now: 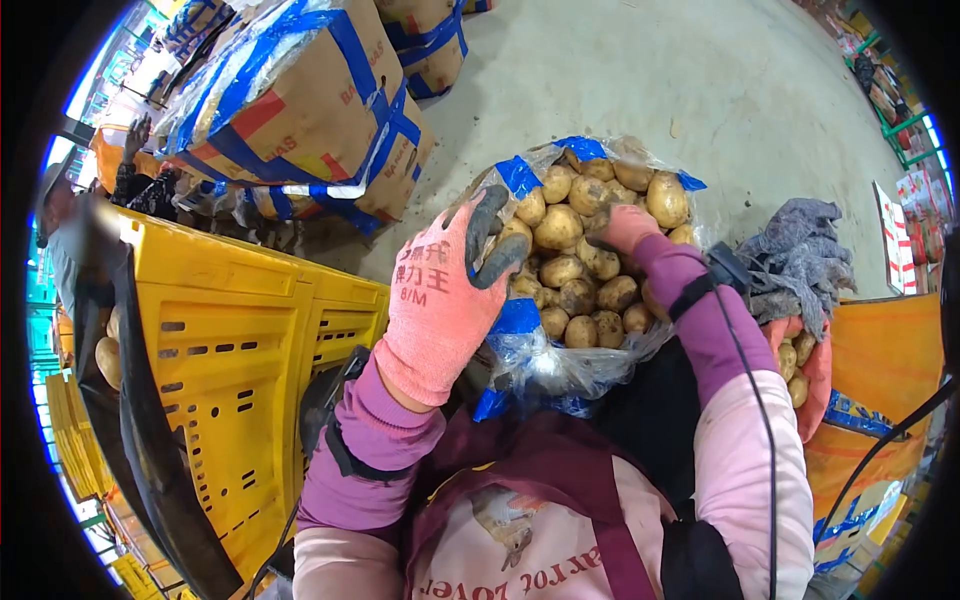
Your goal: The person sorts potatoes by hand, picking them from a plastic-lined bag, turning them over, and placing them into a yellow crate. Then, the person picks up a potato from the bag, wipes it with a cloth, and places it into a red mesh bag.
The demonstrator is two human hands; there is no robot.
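Note:
A box lined with clear plastic and edged with blue tape stands in front of me, filled with soil-marked potatoes. My left hand, in a pink glove with dark fingers, is at the box's left side. Its thumb and fingers are apart and curved, close to a potato at the edge, with nothing seen between them. My right hand, gloved in pink too, reaches down onto the potatoes at the upper right of the heap. Its fingertips are mostly hidden, so whether they grip a potato does not show.
Yellow slotted crates stand close on my left, some potatoes beyond them. Taped cardboard boxes are at the upper left. Grey cloth and a red sack of potatoes lie right. Another person is far left.

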